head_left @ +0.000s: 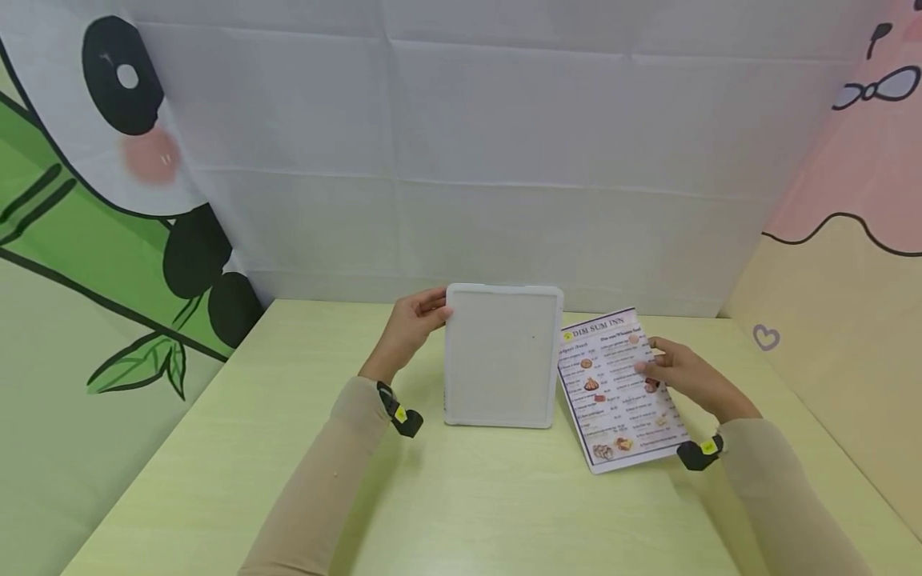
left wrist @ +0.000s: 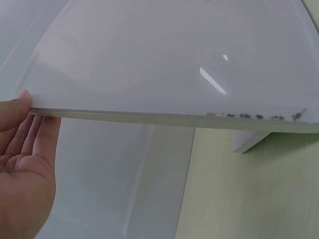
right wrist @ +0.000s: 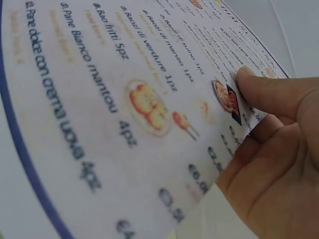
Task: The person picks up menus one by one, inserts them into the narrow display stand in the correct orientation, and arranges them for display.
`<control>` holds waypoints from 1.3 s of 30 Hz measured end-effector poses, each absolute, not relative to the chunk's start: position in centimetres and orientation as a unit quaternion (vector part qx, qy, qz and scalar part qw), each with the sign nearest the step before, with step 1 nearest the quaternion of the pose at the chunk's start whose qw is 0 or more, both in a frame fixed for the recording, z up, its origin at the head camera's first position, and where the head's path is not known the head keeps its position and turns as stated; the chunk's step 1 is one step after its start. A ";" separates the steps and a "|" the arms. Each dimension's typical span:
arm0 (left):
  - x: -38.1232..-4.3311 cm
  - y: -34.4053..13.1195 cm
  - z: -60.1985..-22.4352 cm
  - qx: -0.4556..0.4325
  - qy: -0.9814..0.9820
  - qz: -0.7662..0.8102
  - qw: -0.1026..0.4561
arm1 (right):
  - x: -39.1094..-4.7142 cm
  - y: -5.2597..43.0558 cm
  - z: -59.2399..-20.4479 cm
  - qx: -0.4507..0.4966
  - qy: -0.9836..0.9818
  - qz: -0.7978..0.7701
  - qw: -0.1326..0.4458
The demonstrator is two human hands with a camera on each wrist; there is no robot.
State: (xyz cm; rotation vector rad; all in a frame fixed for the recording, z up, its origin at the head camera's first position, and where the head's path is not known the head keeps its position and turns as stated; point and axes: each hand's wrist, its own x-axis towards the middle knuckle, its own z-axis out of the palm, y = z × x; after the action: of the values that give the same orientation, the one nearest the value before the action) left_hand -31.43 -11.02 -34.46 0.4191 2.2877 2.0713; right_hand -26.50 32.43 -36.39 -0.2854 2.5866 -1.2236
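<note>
A white framed board (head_left: 500, 360) stands upright on the table, its face toward me. My left hand (head_left: 412, 324) pinches its upper left edge, thumb on the front and fingers behind; dark smudges mark one edge of the board (left wrist: 149, 59) in the left wrist view. To the right, my right hand (head_left: 695, 378) holds a printed menu sheet (head_left: 612, 416) headed "DIM SUM INN", tilted, by its right edge. In the right wrist view the thumb lies on the printed side of the menu (right wrist: 149, 144) and the fingers are behind it. The menu's left edge is close beside the board.
The pale yellow-green table (head_left: 461, 504) runs back to a white cloth backdrop (head_left: 497, 160). Cartoon-printed panels flank it, a green and white one (head_left: 94, 216) at left and a pink and cream one (head_left: 850, 264) at right. A white support piece (left wrist: 244, 141) shows behind the board.
</note>
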 end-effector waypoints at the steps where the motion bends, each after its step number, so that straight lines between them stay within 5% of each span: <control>1: -31.5 -11.0 -34.5 0.134 0.734 0.666 0.014 | -26.5 32.4 -36.3 -0.097 0.893 -0.420 0.131; 39: -31.7 -11.0 -34.4 0.135 0.739 0.660 0.018 | -26.9 33.2 -32.6 -0.080 0.873 -0.472 0.087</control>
State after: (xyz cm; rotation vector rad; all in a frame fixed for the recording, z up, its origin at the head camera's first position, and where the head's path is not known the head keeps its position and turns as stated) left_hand -31.73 -11.02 -34.36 0.4179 2.2938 2.0504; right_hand -26.93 33.16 -32.63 -0.2397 2.6017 -1.4069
